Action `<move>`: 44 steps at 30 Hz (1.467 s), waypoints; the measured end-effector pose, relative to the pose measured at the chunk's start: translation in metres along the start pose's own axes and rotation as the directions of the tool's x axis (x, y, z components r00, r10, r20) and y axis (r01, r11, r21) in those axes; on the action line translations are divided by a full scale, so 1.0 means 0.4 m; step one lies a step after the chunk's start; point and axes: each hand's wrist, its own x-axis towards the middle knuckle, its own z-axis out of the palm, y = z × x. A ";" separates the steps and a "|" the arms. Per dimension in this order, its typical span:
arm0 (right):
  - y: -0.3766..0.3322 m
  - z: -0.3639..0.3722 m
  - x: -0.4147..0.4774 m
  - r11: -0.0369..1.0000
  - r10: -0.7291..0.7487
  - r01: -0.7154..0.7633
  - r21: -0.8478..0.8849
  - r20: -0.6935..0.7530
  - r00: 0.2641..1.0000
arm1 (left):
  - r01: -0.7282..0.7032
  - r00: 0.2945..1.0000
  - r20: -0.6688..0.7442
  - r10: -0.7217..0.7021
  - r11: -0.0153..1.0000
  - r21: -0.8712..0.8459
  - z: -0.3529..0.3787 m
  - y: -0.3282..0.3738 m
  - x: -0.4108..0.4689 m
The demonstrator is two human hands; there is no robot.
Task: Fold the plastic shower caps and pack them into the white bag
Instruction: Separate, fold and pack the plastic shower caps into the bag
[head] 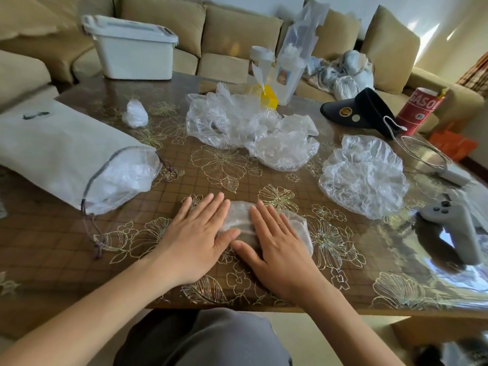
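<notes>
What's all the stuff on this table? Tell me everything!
Folded plastic shower cap: one, clear, near edge, under both hands.
Spread round shower cap: one, clear, right side.
Crumpled shower caps: heap, count unclear, clear, centre.
Small scrunched plastic wad: one, clear, far left.
Drawstring cloth bag: one, white, left, plastic in its mouth.
Lidded plastic box: one, white, far left corner.
Sun visor: one, black, far right.
Round tin: one, red, beside visor.
Game controller: one, grey, right edge.
Flower-patterned table: one, brown, under the caps.
Left hand: flat on folded cap.
Right hand: flat on folded cap.
</notes>
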 end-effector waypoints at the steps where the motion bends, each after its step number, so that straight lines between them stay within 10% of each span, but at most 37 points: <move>1: 0.000 0.002 0.002 1.000 0.000 0.000 0.013 -0.001 1.000 | -0.001 1.000 -0.009 0.001 1.000 0.007 0.002 -0.003 0.001; 9: 0.010 -0.026 0.015 0.928 0.082 -0.073 0.366 -0.008 0.997 | 0.135 0.964 -0.201 -0.175 0.970 -0.200 -0.018 0.012 0.001; 12: 0.019 -0.047 0.004 0.571 0.286 -0.062 0.818 -0.127 0.950 | 0.312 0.917 -0.234 -0.323 0.946 -0.085 -0.052 0.012 0.010; 17: 0.055 -0.100 -0.005 0.213 0.364 0.047 0.976 -0.124 0.923 | 0.392 0.919 0.002 -0.395 0.912 -0.117 -0.094 0.006 0.037; 23: 0.070 -0.205 0.043 0.583 0.147 -0.018 0.812 -0.084 0.986 | 0.119 0.969 -0.052 -0.242 0.637 -0.761 -0.178 -0.019 0.037; 26: 0.065 -0.272 0.086 0.563 0.009 0.093 0.822 -0.119 0.993 | 0.048 0.994 -0.005 -0.105 0.500 -0.865 -0.255 -0.025 0.034; 32: 0.017 -0.303 0.161 0.519 -0.435 -0.096 0.850 0.359 0.826 | 0.069 0.952 0.203 0.228 0.485 -0.872 -0.358 -0.040 0.073; 38: 0.058 -0.166 0.214 0.272 -0.146 -0.140 0.952 0.184 0.972 | 0.180 0.984 0.180 0.007 -0.004 -0.984 -0.207 -0.067 0.152; 44: 0.112 -0.087 0.249 0.255 0.028 -0.138 0.957 0.135 0.990 | 0.241 0.954 0.231 -0.190 0.031 -0.970 -0.101 -0.050 0.228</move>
